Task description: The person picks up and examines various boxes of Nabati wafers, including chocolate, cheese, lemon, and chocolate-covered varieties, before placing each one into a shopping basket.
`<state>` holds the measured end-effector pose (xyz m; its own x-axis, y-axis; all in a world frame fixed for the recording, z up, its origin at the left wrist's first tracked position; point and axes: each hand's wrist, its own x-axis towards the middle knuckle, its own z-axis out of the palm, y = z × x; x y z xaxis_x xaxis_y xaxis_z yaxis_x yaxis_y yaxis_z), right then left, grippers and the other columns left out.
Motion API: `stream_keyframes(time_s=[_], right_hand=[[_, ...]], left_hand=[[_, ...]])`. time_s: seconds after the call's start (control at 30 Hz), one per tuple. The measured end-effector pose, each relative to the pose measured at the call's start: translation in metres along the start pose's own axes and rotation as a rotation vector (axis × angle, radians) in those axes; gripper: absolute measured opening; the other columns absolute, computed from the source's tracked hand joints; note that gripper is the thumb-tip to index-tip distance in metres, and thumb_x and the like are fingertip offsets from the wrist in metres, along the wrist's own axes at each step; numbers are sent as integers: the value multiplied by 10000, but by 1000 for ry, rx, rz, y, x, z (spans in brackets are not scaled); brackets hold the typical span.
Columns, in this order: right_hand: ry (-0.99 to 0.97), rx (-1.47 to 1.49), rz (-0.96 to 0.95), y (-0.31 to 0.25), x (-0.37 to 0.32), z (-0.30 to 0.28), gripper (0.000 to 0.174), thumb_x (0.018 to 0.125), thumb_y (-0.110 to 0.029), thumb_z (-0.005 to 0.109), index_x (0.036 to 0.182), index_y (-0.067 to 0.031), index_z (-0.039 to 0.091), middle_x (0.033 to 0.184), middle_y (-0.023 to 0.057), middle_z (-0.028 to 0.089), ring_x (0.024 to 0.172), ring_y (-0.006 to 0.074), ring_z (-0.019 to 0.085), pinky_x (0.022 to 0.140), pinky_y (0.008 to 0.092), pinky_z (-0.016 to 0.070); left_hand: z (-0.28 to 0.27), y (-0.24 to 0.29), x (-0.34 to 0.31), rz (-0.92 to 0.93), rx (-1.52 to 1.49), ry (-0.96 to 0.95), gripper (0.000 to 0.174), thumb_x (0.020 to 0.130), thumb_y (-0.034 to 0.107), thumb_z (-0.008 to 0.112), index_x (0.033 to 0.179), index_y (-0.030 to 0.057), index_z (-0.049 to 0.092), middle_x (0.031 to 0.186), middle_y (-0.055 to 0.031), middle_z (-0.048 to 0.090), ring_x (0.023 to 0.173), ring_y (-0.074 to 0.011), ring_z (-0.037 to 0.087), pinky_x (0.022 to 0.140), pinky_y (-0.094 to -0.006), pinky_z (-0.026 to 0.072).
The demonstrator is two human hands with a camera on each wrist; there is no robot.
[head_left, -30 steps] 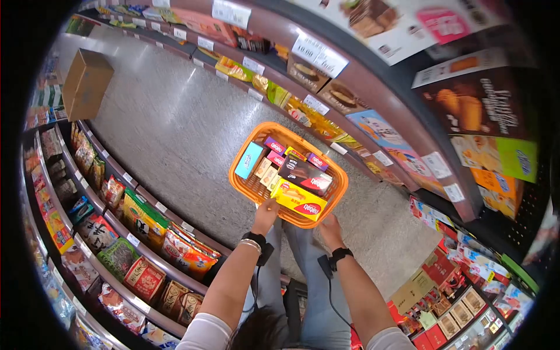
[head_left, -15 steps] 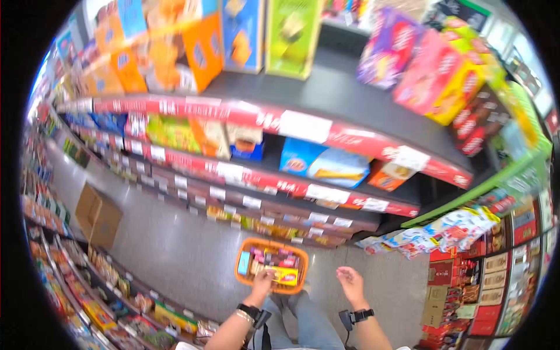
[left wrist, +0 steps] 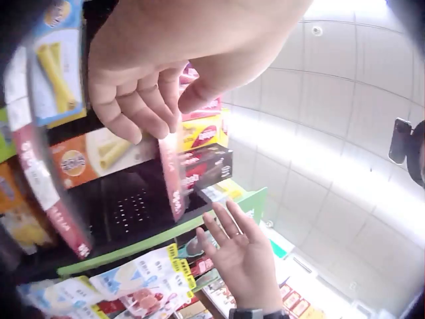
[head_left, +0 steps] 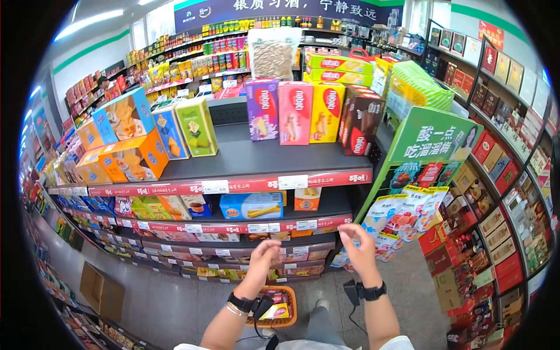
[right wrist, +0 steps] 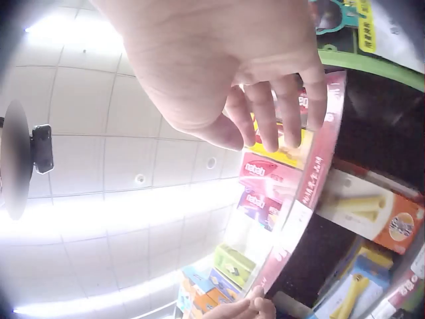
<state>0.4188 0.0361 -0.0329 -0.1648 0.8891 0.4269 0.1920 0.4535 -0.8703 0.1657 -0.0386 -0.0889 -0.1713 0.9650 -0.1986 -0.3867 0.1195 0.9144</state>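
Note:
My left hand (head_left: 263,263) is raised before the lower shelves, its fingers loosely bent and nothing in them. To its right my right hand (head_left: 360,252) is held up with fingers extended, also empty; its palm shows in the left wrist view. On the top shelf beyond the hands stand upright wafer boxes: a purple one (head_left: 262,111), a pink one (head_left: 295,114), a yellow one (head_left: 326,114) and dark brown ones (head_left: 359,121). Below the left hand, the orange basket (head_left: 293,300) holds several snack boxes and sits on the floor, partly hidden by the left forearm.
Orange and blue cracker boxes (head_left: 134,157) and a green box (head_left: 196,127) stand at the shelf's left. A lower shelf holds a blue box (head_left: 251,205). A green sign panel (head_left: 434,135) with hanging bags closes the right end. A cardboard box (head_left: 99,291) stands on the floor at left.
Both hands have left the basket and risen toward the shelves. The basket is down on the floor. The head view has tilted up from the basket to the top shelf.

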Motion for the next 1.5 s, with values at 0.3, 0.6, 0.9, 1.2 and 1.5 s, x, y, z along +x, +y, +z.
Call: stream_keyframes(time_s=[0.3,0.6,0.9,1.2,1.5], right_hand=[[64,-1,-257,-29,152,-35,498,837,-133,666,1299,-45,503,1208,176,601,1105,308,591,904,382,480],[378,-278,-445,-15,246,-37,732,810,-120,667,1416,45,292,1429,330,327,1357,454,300,1132,494,235],[445,-232,-312,-1,267,-31,779,829,-147,664,1432,84,228,1427,334,337,1332,468,333,1124,486,257],[375,-66,-267,0,259,-36,717,850,-102,633,1447,30,258,1349,303,450,1239,416,472,1049,442,376],[276,24,-344,-3,239,-30,643,836,-58,619,1415,14,350,1334,237,464,1243,371,465,1044,423,378]], left_hand=[[157,96,94,384,117,-88,277,958,163,561,1215,59,565,1096,-56,622,928,-138,606,792,-274,508],[256,159,190,656,128,90,386,953,202,576,1307,57,526,1237,-116,586,1043,-179,592,833,-309,507],[255,147,250,800,281,103,447,931,210,618,1324,13,532,1219,-136,617,1009,-182,625,878,-295,489],[242,172,240,641,323,-105,465,935,188,632,1351,17,514,1259,-90,609,1141,-149,564,927,-293,458],[222,176,217,846,331,-5,482,879,157,705,1287,-4,505,1147,-112,625,1053,-176,600,875,-303,491]])
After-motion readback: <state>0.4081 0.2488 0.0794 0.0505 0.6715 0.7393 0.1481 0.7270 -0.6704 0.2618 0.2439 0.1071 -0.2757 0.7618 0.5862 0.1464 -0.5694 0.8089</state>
